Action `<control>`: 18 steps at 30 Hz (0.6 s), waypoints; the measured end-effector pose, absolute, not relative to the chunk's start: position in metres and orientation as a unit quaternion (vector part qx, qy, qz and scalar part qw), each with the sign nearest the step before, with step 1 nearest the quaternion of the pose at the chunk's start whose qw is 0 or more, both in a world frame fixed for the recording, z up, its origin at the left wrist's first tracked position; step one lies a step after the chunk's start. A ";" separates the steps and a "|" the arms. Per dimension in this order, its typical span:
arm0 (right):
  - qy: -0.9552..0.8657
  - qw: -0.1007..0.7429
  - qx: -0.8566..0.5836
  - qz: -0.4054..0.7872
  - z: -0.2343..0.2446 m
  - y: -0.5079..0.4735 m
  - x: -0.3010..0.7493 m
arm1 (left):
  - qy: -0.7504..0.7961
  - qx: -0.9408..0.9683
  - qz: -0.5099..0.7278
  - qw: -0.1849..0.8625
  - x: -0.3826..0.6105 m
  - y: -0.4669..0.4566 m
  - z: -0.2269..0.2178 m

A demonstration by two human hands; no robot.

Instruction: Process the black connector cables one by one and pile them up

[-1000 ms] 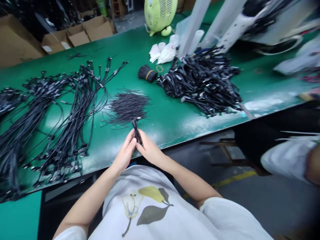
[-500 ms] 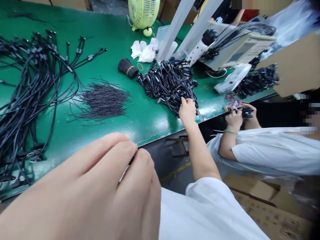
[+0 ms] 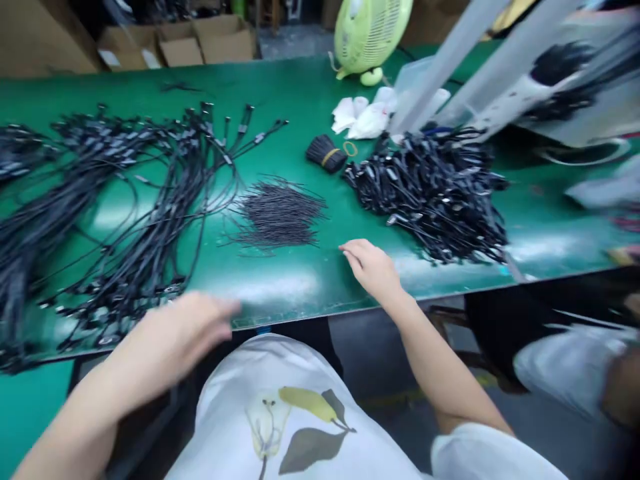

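My left hand (image 3: pixel 187 330), blurred by motion, hovers over the table's front edge beside the near ends of the long black cables (image 3: pixel 170 207). Its finger and thumb look apart, and I see nothing between them. My right hand (image 3: pixel 370 267) is above the green tabletop, fingers stretched to the left and no object visible in them. It lies between a loose heap of short thin black ties (image 3: pixel 283 213) and a pile of coiled black cables (image 3: pixel 435 190). Behind that heap sits a bundle of black ties (image 3: pixel 325 153) with a yellow band round it.
A green fan (image 3: pixel 373 33) stands at the back, near crumpled white tissue (image 3: pixel 365 117). Grey posts (image 3: pixel 450 63) rise behind the coiled cables. Cardboard boxes (image 3: pixel 223 40) lie beyond the table. To the right, a blurred person's white sleeve (image 3: pixel 565 363) shows.
My right hand has left the coiled cable pile and moved left. My left hand has dropped from close before the camera to the table's edge. The view has turned left.
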State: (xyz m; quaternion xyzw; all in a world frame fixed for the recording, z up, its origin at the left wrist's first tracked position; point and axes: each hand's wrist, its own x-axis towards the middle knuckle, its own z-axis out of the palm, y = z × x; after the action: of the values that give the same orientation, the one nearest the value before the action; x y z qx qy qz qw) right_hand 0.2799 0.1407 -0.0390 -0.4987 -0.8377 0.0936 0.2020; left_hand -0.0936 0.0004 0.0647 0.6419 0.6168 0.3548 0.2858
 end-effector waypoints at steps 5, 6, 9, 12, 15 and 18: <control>-0.914 0.149 -0.361 0.107 -0.035 0.153 0.205 | 0.782 0.605 0.147 -0.018 -0.188 0.060 0.036; -0.925 0.142 -0.337 0.102 -0.031 0.157 0.191 | 0.796 0.594 0.107 -0.035 -0.204 0.066 0.030; -0.948 0.127 -0.279 0.090 -0.018 0.170 0.148 | 0.792 0.609 0.044 -0.027 -0.225 0.070 0.017; -0.961 0.107 -0.242 0.080 -0.001 0.177 0.099 | 0.765 0.643 0.030 -0.025 -0.216 0.065 0.010; -0.969 0.114 -0.206 0.077 0.014 0.170 0.041 | 0.757 0.651 0.044 -0.027 -0.197 0.060 0.011; -0.972 0.148 -0.166 0.081 0.021 0.159 -0.016 | 0.756 0.641 0.134 0.015 -0.177 0.047 0.026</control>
State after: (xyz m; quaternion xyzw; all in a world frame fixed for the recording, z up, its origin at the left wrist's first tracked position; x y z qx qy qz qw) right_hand -0.0163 0.1593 0.0205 -0.1665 -0.9716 0.0811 0.1476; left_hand -0.1774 0.0468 0.0262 0.6408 0.7558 0.1337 0.0152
